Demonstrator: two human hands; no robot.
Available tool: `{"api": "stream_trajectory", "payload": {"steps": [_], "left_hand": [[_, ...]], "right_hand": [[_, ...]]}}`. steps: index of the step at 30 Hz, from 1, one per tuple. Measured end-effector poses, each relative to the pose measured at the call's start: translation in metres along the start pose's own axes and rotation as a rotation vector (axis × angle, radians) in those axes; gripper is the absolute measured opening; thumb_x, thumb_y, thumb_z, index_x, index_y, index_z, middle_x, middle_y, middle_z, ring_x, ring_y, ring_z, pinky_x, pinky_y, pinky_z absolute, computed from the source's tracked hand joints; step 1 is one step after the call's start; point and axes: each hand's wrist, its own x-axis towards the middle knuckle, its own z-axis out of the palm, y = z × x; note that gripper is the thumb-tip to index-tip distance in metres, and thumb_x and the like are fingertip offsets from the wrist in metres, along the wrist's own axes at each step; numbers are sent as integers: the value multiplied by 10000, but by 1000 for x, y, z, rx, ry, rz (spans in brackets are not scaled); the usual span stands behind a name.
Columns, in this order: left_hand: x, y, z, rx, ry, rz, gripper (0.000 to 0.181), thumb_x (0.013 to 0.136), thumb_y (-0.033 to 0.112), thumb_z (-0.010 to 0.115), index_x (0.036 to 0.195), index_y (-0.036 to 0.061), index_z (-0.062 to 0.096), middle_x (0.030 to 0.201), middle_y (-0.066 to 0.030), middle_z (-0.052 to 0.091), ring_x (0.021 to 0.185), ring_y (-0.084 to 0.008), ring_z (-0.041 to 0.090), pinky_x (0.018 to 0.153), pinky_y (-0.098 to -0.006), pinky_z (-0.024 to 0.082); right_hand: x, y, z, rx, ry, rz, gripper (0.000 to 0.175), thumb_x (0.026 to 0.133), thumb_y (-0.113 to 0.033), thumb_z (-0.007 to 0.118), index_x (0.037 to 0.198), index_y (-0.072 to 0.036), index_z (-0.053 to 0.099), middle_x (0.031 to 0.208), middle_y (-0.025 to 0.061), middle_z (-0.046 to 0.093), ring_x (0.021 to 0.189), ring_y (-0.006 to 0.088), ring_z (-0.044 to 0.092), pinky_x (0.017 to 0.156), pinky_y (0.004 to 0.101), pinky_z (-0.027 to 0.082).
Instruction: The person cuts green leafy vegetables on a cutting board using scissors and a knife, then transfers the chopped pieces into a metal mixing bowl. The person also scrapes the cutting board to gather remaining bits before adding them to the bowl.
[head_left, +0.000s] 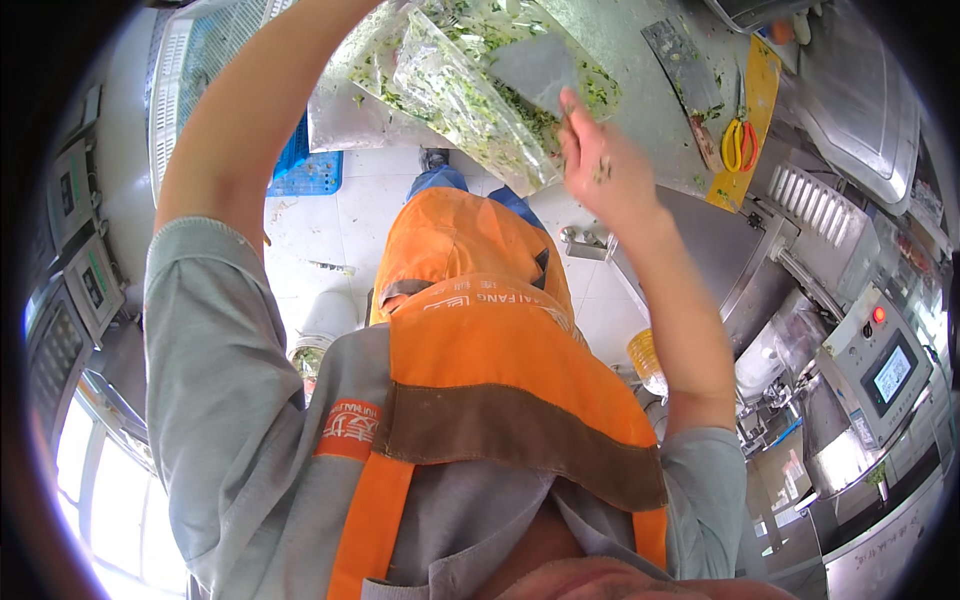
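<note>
My right hand (606, 169) grips the handle of a broad, flat-bladed metal tool (536, 71), its forefinger laid along the blade. Bits of green leaf cling to the back of this hand. Under and beside the blade lie chopped greens (600, 82). A sheet-like wall of clear plastic (465, 97), smeared with greens, slants across the front edge of the metal table (637, 97); whether it is a bag or a rigid bin, I cannot tell. My left arm reaches forward over the table, and its hand is out of view beyond the top edge.
On the table's right lie a cleaver (679, 64), scissors with yellow and red handles (739, 142) and a yellow board (757, 97). A white plastic basket (169, 97) stands left, above a blue crate (322, 174). A machine with a lit control panel (877, 367) is at right.
</note>
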Motion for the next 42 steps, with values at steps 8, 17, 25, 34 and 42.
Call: {"api": "stream_trajectory", "payload": {"steps": [8, 17, 25, 34, 42], "left_hand": [[17, -96, 60, 457, -412, 0, 395, 783, 481, 716, 790, 95, 795, 852, -191, 746, 846, -368, 722, 779, -468, 567], [31, -61, 45, 352, -404, -159, 321, 661, 244, 806, 878, 7, 795, 976, -241, 747, 966, -376, 730, 850, -433, 583], [37, -57, 59, 422, -427, -104, 298, 671, 232, 790, 879, 18, 800, 974, -243, 747, 974, -368, 730, 850, -429, 580], [31, -71, 59, 383, -401, -155, 350, 666, 284, 819, 884, 12, 796, 980, -246, 746, 957, -373, 729, 854, -427, 582], [32, -75, 54, 381, -398, -147, 399, 653, 312, 831, 932, 29, 797, 993, -235, 747, 973, -372, 725, 869, -436, 579]], "right_hand": [[146, -59, -25, -283, -184, -131, 305, 916, -196, 509, 1052, -46, 738, 1045, 231, 743, 1039, 380, 720, 910, 492, 565], [156, 5, -12, -409, -381, -259, 431, 1018, -248, 461, 1430, -202, 580, 1125, 193, 724, 1012, 410, 693, 891, 503, 554], [40, 21, -64, -430, -625, 94, 459, 1023, -265, 467, 1473, -279, 559, 1162, 147, 722, 1035, 377, 689, 900, 470, 547], [136, -7, -70, -456, -352, -318, 358, 957, -217, 503, 1270, -146, 662, 1166, 199, 718, 1072, 363, 702, 922, 456, 557], [131, 59, -24, -329, -392, -201, 407, 1012, -245, 489, 1407, -227, 588, 1221, 163, 705, 1086, 375, 687, 956, 459, 539]]}}
